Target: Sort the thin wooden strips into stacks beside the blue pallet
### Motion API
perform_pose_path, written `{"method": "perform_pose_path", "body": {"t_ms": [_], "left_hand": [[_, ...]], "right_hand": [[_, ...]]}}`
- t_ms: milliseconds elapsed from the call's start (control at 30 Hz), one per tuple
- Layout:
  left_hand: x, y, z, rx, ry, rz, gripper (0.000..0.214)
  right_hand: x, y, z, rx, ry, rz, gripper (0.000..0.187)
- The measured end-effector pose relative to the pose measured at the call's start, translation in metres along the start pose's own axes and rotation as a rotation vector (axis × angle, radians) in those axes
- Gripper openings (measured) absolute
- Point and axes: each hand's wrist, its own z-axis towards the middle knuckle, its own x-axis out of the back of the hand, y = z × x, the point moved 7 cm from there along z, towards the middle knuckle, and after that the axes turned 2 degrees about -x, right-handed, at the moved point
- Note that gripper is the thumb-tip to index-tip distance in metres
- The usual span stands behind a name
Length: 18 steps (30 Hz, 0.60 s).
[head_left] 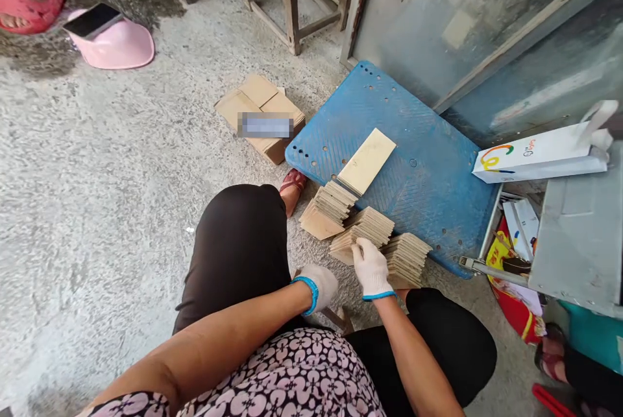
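Observation:
Several fanned stacks of thin tan wooden sheets (363,226) lean against the near edge of a blue perforated board (418,164). One pale sheet (366,161) lies flat on that board. My right hand (372,269), in a white glove, has its fingers closed on the edge of the middle stack. My left hand (318,287), also in a white glove with a blue cuff, is curled shut just left of it, above my knee; what it holds, if anything, is hidden.
A cardboard box (260,115) lies on the concrete floor to the left of the board. A pink stool (114,44) with a phone on it stands far left. A white paper bag (540,154), a grey metal box (579,235) and wooden furniture legs (289,2) stand around.

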Motion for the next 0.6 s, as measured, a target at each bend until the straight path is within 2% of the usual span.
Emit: {"method": "perform_pose_path", "body": {"t_ms": [100, 167, 267, 333, 400, 500, 600], "left_hand": [[0.004, 0.008, -0.01, 0.026, -0.112, 0.148, 0.026], [0.018, 0.018, -0.017, -0.016, -0.123, 0.17, 0.026], [0.052, 0.028, -0.019, -0.097, -0.118, 0.191, 0.026], [0.083, 0.022, -0.01, -0.108, -0.093, 0.204, 0.027], [0.119, 0.002, 0.009, -0.049, -0.033, 0.194, 0.031], [0.169, -0.047, 0.046, 0.108, 0.113, 0.031, 0.04], [0.198, -0.102, 0.079, 0.28, 0.227, -0.123, 0.054]], "right_hand": [[0.015, 0.021, 0.001, -0.085, 0.016, 0.126, 0.029], [0.025, 0.033, 0.01, -0.101, 0.041, 0.246, 0.027], [0.032, 0.045, 0.028, -0.108, 0.013, 0.471, 0.026], [0.033, 0.048, 0.04, -0.15, -0.044, 0.648, 0.028], [0.036, 0.047, 0.051, -0.195, -0.062, 0.802, 0.028], [0.045, 0.04, 0.069, -0.244, -0.03, 0.95, 0.022], [0.049, 0.032, 0.097, -0.276, -0.01, 1.016, 0.02]]}}
